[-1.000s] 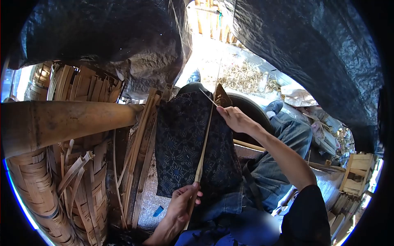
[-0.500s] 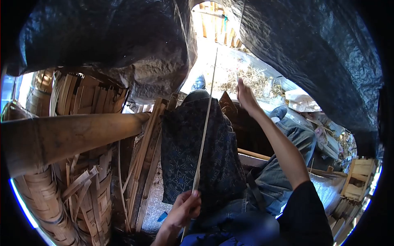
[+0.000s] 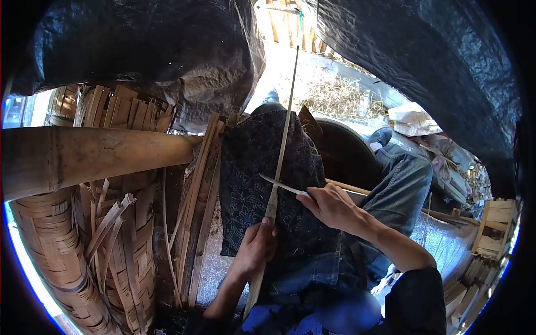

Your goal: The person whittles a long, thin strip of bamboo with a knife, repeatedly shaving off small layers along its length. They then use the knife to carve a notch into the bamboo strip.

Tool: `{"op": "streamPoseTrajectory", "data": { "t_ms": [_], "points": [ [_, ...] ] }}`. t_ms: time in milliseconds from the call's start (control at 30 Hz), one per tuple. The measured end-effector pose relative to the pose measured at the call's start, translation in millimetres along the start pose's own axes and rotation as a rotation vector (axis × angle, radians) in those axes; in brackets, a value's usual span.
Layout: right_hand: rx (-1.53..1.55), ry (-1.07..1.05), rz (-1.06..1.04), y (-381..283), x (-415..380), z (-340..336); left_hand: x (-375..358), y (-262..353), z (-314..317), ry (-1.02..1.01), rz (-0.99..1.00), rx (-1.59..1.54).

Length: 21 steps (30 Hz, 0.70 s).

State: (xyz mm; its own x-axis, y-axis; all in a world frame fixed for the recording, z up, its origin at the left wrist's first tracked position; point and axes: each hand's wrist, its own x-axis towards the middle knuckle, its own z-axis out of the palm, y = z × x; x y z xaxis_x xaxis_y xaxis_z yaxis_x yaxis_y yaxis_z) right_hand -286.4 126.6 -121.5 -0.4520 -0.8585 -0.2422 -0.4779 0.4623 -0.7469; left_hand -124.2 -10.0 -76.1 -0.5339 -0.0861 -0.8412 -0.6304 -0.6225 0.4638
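A long, thin bamboo strip (image 3: 286,134) slants across my lap, its thin tip pointing away from me. Closed round the strip's wider near part is my left hand (image 3: 255,245), thumb on top. My right hand (image 3: 335,207) grips a small knife (image 3: 283,185), whose handle is mostly hidden by the fingers. The blade lies across the strip just beyond my left hand and looks to be touching it. Beneath the strip, a dark patterned cloth (image 3: 245,184) covers my thigh.
A thick bamboo pole (image 3: 100,156) juts in from the left, above woven bamboo baskets (image 3: 56,251) holding split strips. Upright bamboo slats (image 3: 195,218) stand beside my leg. Dark plastic sheeting (image 3: 424,61) hangs overhead. Wooden crates (image 3: 494,229) are at right.
My right hand has come back from far out along the strip to near my left hand, with the knife now visible. My left hand has risen slightly in view, still holding the strip.
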Motion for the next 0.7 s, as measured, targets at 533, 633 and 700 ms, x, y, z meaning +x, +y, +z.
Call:
{"op": "streamPoseTrajectory", "data": {
  "t_ms": [533, 633, 700],
  "points": [
    [0.021, 0.019, -0.177, 5, 27, -7, 2, -4, -6, -0.033, -0.002, -0.040],
    [-0.030, -0.062, -0.039, -6, 15, -3, 0, -5, -6, -0.014, -0.016, -0.019],
    [-0.054, -0.021, -0.058, -10, 16, -4, 1, -4, -1, 0.000, -0.007, 0.038]
  ]
}}
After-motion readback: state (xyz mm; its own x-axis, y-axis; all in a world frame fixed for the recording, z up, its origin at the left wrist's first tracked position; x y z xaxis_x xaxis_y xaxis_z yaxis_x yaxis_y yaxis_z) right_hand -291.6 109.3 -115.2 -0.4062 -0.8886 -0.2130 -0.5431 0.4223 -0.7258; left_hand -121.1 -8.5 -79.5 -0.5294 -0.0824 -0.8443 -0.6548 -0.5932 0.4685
